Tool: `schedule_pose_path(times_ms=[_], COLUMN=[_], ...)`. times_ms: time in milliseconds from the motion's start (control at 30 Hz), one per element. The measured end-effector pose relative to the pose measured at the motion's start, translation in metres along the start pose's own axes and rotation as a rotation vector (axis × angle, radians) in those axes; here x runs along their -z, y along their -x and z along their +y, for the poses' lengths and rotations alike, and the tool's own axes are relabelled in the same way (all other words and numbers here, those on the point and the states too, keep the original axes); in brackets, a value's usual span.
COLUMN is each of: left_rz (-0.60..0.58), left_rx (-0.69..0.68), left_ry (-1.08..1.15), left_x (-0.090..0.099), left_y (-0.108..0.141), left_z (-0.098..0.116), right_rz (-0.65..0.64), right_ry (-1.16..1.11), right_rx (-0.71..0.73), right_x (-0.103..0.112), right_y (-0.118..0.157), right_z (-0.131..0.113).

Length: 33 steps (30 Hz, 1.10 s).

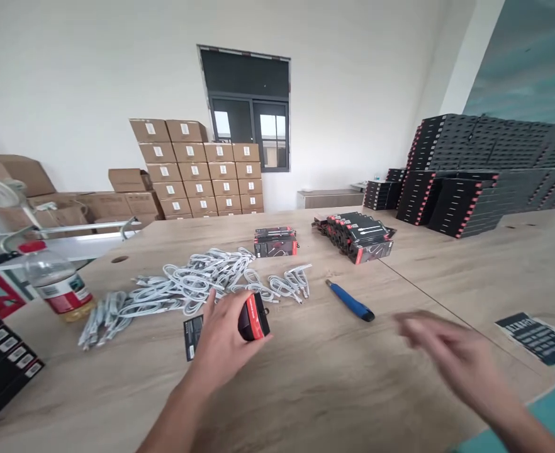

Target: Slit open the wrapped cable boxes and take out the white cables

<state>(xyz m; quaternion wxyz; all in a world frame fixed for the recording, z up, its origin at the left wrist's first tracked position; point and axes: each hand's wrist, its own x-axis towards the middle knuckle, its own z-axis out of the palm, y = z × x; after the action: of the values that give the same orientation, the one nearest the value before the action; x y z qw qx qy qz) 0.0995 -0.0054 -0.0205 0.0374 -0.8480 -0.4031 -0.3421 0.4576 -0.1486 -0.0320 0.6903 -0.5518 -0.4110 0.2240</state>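
My left hand [223, 336] is closed around a small black box [257, 318] with a red-orange stripe, held above the wooden table [301, 390]. Beneath that hand, a flat black printed packet [192, 336] is partly covered. A heap of coiled grey-white cables [202, 277] spreads just beyond. My right hand [457, 362] is off to the right over the table, smeared by motion, so its fingers and anything in them are unclear. Between the hands and farther forward lies a blue-handled utility knife [350, 301], touched by neither.
Small black-and-red boxes form a short row [275, 243] and a larger pile [357, 233] beyond the cables. A plastic bottle [55, 283] stands left. Tall stacks of black boxes [461, 201] rise at the right, near a dark printed sheet [539, 336]. Brown cartons [197, 170] stand behind.
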Motion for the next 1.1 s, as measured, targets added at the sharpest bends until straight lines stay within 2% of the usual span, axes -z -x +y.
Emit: schedule_pose_path(times_ms=[33,67,133,200,267,333,400,533,700,967,1100], left_rz=[-0.004,-0.008,-0.029,-0.058,-0.085,-0.099,-0.111,-0.129,-0.16,-0.163,-0.154], left_rx=[-0.007,-0.012,-0.011,0.009,0.033,0.038,0.022,0.007,-0.022,-0.082,-0.071], left_ry=[0.007,0.012,0.015,0.014,0.011,0.006,0.007,0.022,0.058,0.06,0.084], left_x=[0.001,0.001,0.002,0.003,0.002,0.0,-0.002,-0.004,-0.004,-0.013,-0.015], left_y=[0.001,0.002,0.004,0.006,0.007,0.009,0.008,0.006,0.005,0.002,0.0], left_z=[0.0,0.0,-0.002,-0.005,-0.008,-0.009,-0.007,-0.001,0.005,0.011,0.01], right_rz=[-0.256,-0.432,-0.684,-0.854,-0.906,-0.904,-0.918,-0.948,-0.956,-0.766,-0.702], right_ry=[0.082,0.106,0.087,0.017,-0.103,-0.208,-0.265,-0.303,-0.279,-0.06,-0.071], right_rx=[0.063,0.12,0.154,0.144,0.093,0.032,-0.023,-0.099,-0.161,-0.094,-0.111], right_x=[-0.04,-0.081,-0.155,-0.208,-0.235,-0.24,-0.235,-0.225,-0.225,-0.227,-0.233], right_y=[-0.006,-0.011,-0.014,-0.013,-0.009,-0.004,0.0,0.004,0.004,0.006,0.008], right_z=[-0.007,-0.012,-0.014,-0.006,0.008,0.023,0.032,0.033,0.035,0.037,0.034])
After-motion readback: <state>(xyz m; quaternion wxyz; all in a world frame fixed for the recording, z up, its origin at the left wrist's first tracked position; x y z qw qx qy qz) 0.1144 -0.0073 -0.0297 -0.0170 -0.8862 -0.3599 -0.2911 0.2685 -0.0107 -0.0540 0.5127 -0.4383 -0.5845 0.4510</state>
